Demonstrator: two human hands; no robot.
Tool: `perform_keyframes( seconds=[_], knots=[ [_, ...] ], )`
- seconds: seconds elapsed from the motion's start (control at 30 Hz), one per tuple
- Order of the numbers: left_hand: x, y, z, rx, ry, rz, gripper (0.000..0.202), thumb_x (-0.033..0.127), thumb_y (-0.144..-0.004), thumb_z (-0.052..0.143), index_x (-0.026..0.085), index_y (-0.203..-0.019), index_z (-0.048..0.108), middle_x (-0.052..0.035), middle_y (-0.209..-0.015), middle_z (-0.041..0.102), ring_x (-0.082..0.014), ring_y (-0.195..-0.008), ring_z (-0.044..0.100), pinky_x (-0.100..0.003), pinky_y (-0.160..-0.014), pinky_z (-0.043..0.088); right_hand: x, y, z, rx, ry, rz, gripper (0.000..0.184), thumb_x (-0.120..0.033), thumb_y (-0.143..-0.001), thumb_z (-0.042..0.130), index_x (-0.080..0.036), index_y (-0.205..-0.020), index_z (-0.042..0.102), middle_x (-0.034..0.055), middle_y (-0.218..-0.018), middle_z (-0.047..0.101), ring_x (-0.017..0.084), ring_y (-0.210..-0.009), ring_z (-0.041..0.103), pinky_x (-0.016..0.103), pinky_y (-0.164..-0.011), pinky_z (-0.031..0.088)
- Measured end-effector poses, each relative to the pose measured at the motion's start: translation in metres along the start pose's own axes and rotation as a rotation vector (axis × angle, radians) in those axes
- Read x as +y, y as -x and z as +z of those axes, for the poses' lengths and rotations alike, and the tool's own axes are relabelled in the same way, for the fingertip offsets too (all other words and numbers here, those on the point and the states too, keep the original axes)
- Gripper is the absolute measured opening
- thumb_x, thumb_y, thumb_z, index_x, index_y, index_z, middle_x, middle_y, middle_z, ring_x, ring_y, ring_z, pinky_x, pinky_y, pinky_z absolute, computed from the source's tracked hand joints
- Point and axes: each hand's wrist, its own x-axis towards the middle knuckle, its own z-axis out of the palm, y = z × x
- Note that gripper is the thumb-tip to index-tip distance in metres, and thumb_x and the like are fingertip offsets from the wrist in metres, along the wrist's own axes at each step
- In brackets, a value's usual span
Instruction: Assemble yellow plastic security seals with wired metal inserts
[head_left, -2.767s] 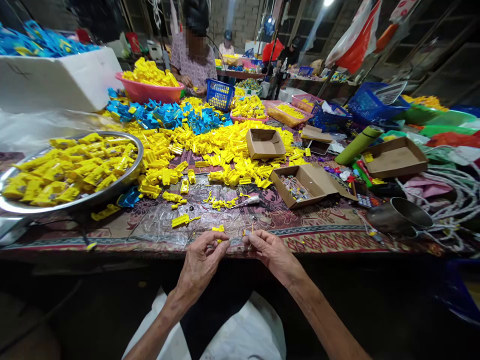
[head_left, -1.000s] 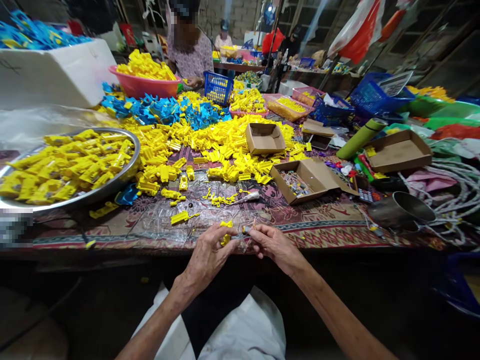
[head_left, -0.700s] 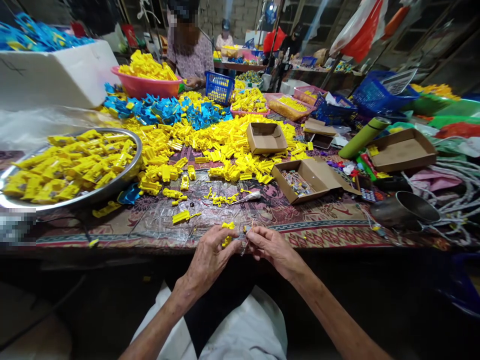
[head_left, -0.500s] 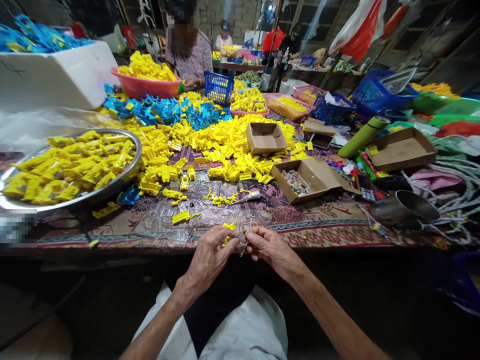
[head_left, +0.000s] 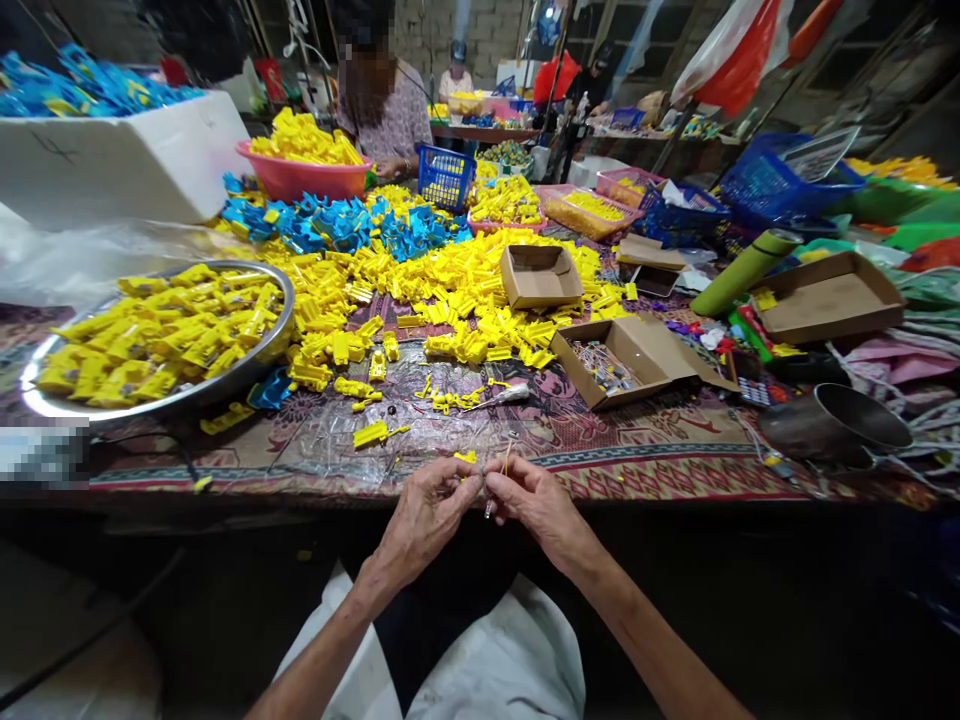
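Note:
My left hand (head_left: 429, 508) is closed on a small yellow plastic part (head_left: 466, 457), mostly hidden behind the fingers at the table's front edge. Thumb and fingers of my right hand (head_left: 536, 500) pinch a small wired component; its thin wire (head_left: 507, 458) sticks up and a metallic end (head_left: 489, 509) hangs below. The fingertips of both hands meet or nearly meet, so the contact between the pieces is hidden. Just beyond them on clear plastic lie a yellow part with a thin tip (head_left: 375, 433), several small yellow bits (head_left: 448, 400) and a thin tool with a whitish handle (head_left: 510, 393).
On the left stands a metal basin (head_left: 289, 330) of yellow parts. A heap of yellow pieces (head_left: 450, 290) covers the table's middle. Right of it are an open cardboard box (head_left: 652, 360) with wired components, a green cylinder (head_left: 742, 275) and a metal cup (head_left: 832, 425). A person (head_left: 386, 105) sits opposite.
My hands have drawn closer together, and the yellow part is now more covered by the left fingers. The wire in my right hand stands more upright. The view has shifted slightly left.

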Motion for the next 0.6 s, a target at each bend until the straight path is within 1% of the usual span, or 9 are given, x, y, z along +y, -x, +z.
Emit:
perform_keyframes(
  seconds=[0.07, 0.13, 0.2, 0.23, 0.3, 0.37, 0.47, 0.5, 0.6],
  knots=[
    [0.0005, -0.0006, 0.0008, -0.04, 0.082, -0.033, 0.024, 0.034, -0.091, 0.054, 0.017, -0.083, 0.069, -0.0014, -0.078, 0.068, -0.0136, -0.068, 0.061, -0.023, -0.064, 0.047, 0.0007, -0.0016, -0.0002, 0.035, 0.102, -0.053, 0.027, -0.046, -0.08, 0.071, -0.019, -0.085, 0.067, -0.0021, -0.069, 0.059, 0.011, -0.06, 0.053, 0.024, -0.057, 0.044],
    [0.0005, -0.0011, 0.0005, -0.085, 0.139, -0.076, 0.026, 0.035, -0.092, 0.053, 0.017, -0.083, 0.069, -0.001, -0.075, 0.067, -0.0129, -0.065, 0.06, -0.022, -0.06, 0.047, 0.0014, -0.003, -0.0018, 0.038, 0.142, -0.07, 0.029, -0.048, -0.081, 0.07, -0.019, -0.083, 0.066, -0.0023, -0.066, 0.058, 0.011, -0.058, 0.052, 0.025, -0.056, 0.043],
    [-0.0006, -0.0006, -0.0008, -0.084, 0.137, -0.094, 0.025, 0.035, -0.091, 0.054, 0.017, -0.088, 0.071, -0.0016, -0.077, 0.068, -0.0128, -0.065, 0.06, -0.022, -0.059, 0.047, 0.0016, -0.0036, -0.0036, 0.027, 0.089, -0.043, 0.032, -0.05, -0.08, 0.071, -0.018, -0.083, 0.066, -0.0024, -0.066, 0.058, 0.011, -0.058, 0.052, 0.024, -0.056, 0.043],
    [-0.0014, 0.0001, -0.0015, -0.054, 0.11, -0.083, 0.023, 0.034, -0.091, 0.056, 0.017, -0.092, 0.071, -0.0025, -0.081, 0.068, -0.0133, -0.068, 0.06, -0.022, -0.06, 0.047, 0.0012, -0.0035, -0.0043, 0.021, 0.042, -0.015, 0.033, -0.051, -0.079, 0.071, -0.018, -0.083, 0.065, -0.0024, -0.067, 0.058, 0.011, -0.059, 0.052, 0.024, -0.056, 0.043],
    [-0.003, 0.0024, -0.0027, 0.03, 0.031, -0.016, 0.02, 0.031, -0.089, 0.059, 0.019, -0.1, 0.071, -0.0044, -0.091, 0.068, -0.0146, -0.075, 0.061, -0.023, -0.064, 0.048, -0.0002, -0.0026, -0.0045, 0.01, -0.045, 0.039, 0.034, -0.051, -0.078, 0.073, -0.018, -0.084, 0.064, -0.0023, -0.069, 0.058, 0.01, -0.06, 0.052, 0.023, -0.056, 0.043],
    [-0.0041, 0.005, -0.003, 0.089, -0.074, 0.086, 0.019, 0.027, -0.087, 0.062, 0.02, -0.102, 0.071, -0.0055, -0.096, 0.066, -0.0146, -0.077, 0.06, -0.023, -0.065, 0.047, -0.0019, -0.0011, -0.0033, -0.013, -0.089, 0.073, 0.035, -0.05, -0.077, 0.074, -0.017, -0.082, 0.063, -0.002, -0.07, 0.057, 0.009, -0.06, 0.051, 0.021, -0.055, 0.042],
    [-0.0042, 0.0081, -0.0025, 0.104, -0.234, 0.223, 0.017, 0.025, -0.089, 0.061, 0.02, -0.103, 0.071, -0.005, -0.092, 0.061, -0.0129, -0.07, 0.054, -0.024, -0.064, 0.045, -0.0031, 0.0006, -0.001, -0.048, -0.133, 0.096, 0.034, -0.048, -0.078, 0.074, -0.016, -0.08, 0.062, -0.0017, -0.071, 0.057, 0.009, -0.061, 0.05, 0.02, -0.055, 0.041],
    [-0.004, 0.0086, -0.0024, 0.105, -0.276, 0.253, 0.018, 0.025, -0.09, 0.06, 0.02, -0.104, 0.07, -0.0051, -0.092, 0.06, -0.0132, -0.071, 0.054, -0.025, -0.066, 0.045, -0.0031, 0.0008, -0.0005, -0.053, -0.145, 0.097, 0.034, -0.048, -0.078, 0.074, -0.016, -0.081, 0.062, -0.0015, -0.071, 0.057, 0.009, -0.061, 0.05, 0.02, -0.055, 0.041],
    [-0.0032, 0.0087, -0.0023, 0.114, -0.345, 0.305, 0.02, 0.026, -0.092, 0.057, 0.02, -0.107, 0.069, -0.0071, -0.096, 0.059, -0.0169, -0.085, 0.057, -0.027, -0.074, 0.046, -0.0025, 0.0004, 0.0004, -0.06, -0.166, 0.09, 0.033, -0.047, -0.079, 0.073, -0.016, -0.081, 0.062, -0.0008, -0.073, 0.057, 0.009, -0.062, 0.051, 0.02, -0.055, 0.041]
  ],
)
